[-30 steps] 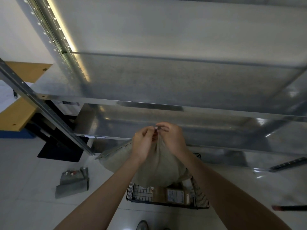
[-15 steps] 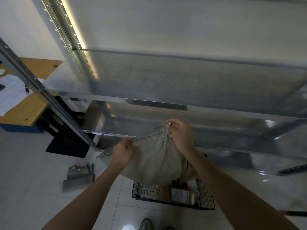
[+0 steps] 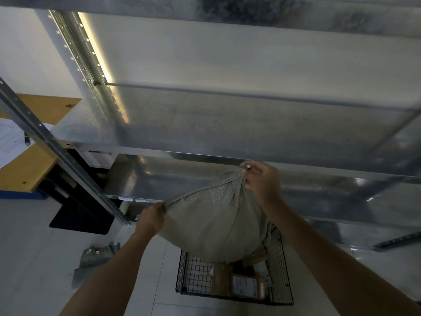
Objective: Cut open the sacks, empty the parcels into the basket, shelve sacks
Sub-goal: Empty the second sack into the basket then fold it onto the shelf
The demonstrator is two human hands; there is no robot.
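Looking down past both forearms at metal shelving [image 3: 227, 124].

Grey-beige woven sack [image 3: 216, 224], bulging, aloft in front of the lower shelves, directly above the wire basket [image 3: 183, 277]. Lowest bulge close over the basket's far side; touching or not, cannot tell.

On the right grip [image 3: 262, 181]: fingers curled, clamped on the sack's gathered top corner, up near the front edge of a shelf. At the fingertips, a small pale object [image 3: 247, 166], too small to identify.

On the left grip [image 3: 150, 221]: closed round the sack's seamed edge at the lower left, fingers wrapped over the cloth. Seam taut between the two grips, sloping up to the right.

On the basket: black wire mesh, standing on the pale tiled floor [image 3: 34, 247], just in front of the shelving. Inside, brown parcels [image 3: 246, 286], one with a white label facing up.

Left of the basket, flat on the floor: crumpled grey packet [image 3: 95, 263], well apart from the sack.

Far left: wooden counter [image 3: 25, 169] carrying white paper [image 3: 9, 142] and a dark pen [image 3: 26, 139], behind a slanting perforated steel upright [image 3: 57, 151]. Below it on the floor, a dark mat [image 3: 79, 221].
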